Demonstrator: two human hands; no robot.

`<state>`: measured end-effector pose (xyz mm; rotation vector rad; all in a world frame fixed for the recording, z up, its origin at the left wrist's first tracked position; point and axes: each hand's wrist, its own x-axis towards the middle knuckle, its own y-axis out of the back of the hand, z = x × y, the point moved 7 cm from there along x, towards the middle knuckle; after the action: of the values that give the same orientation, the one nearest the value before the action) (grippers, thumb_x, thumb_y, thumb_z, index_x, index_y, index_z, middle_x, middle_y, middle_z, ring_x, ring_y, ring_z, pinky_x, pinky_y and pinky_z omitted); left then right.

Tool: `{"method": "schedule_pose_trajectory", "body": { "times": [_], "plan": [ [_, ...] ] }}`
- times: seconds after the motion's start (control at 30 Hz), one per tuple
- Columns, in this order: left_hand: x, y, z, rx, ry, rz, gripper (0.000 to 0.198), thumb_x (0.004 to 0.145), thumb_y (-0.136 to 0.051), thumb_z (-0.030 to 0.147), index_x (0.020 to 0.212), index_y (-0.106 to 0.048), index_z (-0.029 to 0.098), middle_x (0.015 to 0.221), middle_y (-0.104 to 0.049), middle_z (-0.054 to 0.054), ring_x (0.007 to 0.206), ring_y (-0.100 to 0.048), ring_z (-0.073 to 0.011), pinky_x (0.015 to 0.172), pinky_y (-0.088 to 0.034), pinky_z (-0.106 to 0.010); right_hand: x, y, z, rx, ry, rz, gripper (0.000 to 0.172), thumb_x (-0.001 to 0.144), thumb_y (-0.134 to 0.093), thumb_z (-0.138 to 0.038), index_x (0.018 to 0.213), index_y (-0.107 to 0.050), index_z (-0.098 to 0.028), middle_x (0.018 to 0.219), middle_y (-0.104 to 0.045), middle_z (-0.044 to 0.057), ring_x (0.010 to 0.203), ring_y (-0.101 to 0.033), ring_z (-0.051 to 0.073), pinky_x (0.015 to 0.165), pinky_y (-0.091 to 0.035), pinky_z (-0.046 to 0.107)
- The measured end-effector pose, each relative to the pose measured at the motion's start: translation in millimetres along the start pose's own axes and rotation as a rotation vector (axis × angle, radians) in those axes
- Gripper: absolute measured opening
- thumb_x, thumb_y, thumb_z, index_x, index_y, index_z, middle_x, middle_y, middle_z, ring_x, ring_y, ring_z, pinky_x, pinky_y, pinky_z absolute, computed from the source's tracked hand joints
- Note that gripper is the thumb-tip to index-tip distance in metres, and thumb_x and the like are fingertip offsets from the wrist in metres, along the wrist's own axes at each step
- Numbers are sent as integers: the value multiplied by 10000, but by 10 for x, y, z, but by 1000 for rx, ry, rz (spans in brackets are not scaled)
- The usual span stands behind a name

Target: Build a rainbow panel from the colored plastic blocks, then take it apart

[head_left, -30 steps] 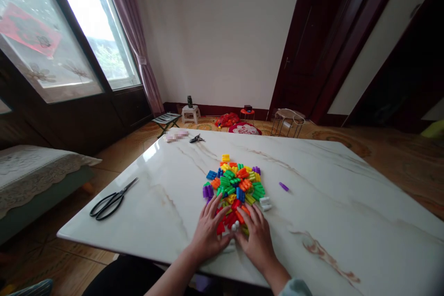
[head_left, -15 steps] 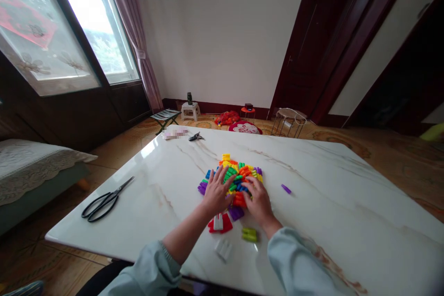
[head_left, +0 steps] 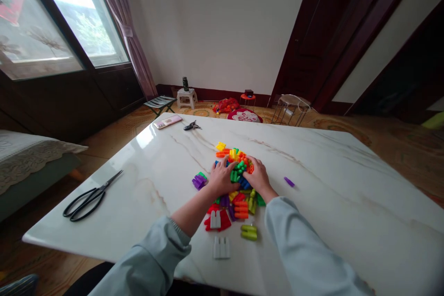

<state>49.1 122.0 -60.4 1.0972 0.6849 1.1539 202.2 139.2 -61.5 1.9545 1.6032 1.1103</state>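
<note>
A heap of colourful plastic building blocks (head_left: pixel 240 166) lies on the white marbled table. My left hand (head_left: pixel 222 179) rests on the heap's left side, its fingers apart and reaching over green and blue blocks. From the right, my right hand (head_left: pixel 258 176) curves around the heap, thumb and fingers apart beside orange and blue blocks. Some blocks under both palms are hidden. Nearer to me lie a red block (head_left: pixel 225 220), a white block (head_left: pixel 221 247), an olive-green block (head_left: pixel 249 232) and an orange block (head_left: pixel 241 209). A purple block (head_left: pixel 199 181) sits left of my left hand.
Black-handled scissors (head_left: pixel 90 199) lie on the table's left side. A phone (head_left: pixel 168 121) and a dark tool (head_left: pixel 191 125) are near the far edge. One purple piece (head_left: pixel 289 181) lies apart on the right. Stools, such as a white one (head_left: pixel 187 97), stand beyond the table.
My hands have moved slightly forward over the heap, and the blocks have spread out. More orange, olive-green and purple blocks show on the near side. The view has tilted down a little.
</note>
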Motion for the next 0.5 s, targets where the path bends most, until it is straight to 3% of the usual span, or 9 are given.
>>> {"method": "schedule_pose_trajectory", "body": {
  "times": [0.13, 0.27, 0.4, 0.5],
  "plan": [
    [-8, 60, 53, -179, -166, 113, 884, 623, -723, 315, 1415, -341, 230, 1454, -340, -144, 1287, -407, -337, 1063, -339, -496, 35, 46, -85, 245, 7, 29, 446, 648, -581, -209, 1093, -601, -180, 1081, -627, 83, 1012, -585, 225, 933, -461, 381],
    [-57, 221, 138, -326, -310, 175, 805, 693, -661, 238, 1424, -326, 199, 1427, -365, -153, 1315, -382, -305, 1055, -383, -447, 2, 160, -395, 294, 103, -16, 435, 676, -616, -245, 1106, -592, -183, 1112, -620, 81, 1037, -570, 222, 958, -445, 393],
    [-279, 419, 96, -236, -304, 181, 697, 773, -629, 282, 1408, -359, 185, 1447, -324, -157, 1348, -325, -315, 1080, -337, -473, -142, 358, -600, 223, 223, -132, 561, 743, -632, -313, 1269, -496, -172, 1275, -537, 109, 1121, -537, 227, 968, -439, 389],
    [-671, 477, -49, -151, -171, 144, 783, 757, -649, 514, 1421, -349, 226, 1466, -301, -148, 1331, -336, -347, 1067, -325, -516, -416, 568, -467, 7, 255, -97, 619, 773, -630, -423, 1319, -469, -180, 1345, -481, 126, 1256, -434, 269, 1068, -341, 429]
  ]
}}
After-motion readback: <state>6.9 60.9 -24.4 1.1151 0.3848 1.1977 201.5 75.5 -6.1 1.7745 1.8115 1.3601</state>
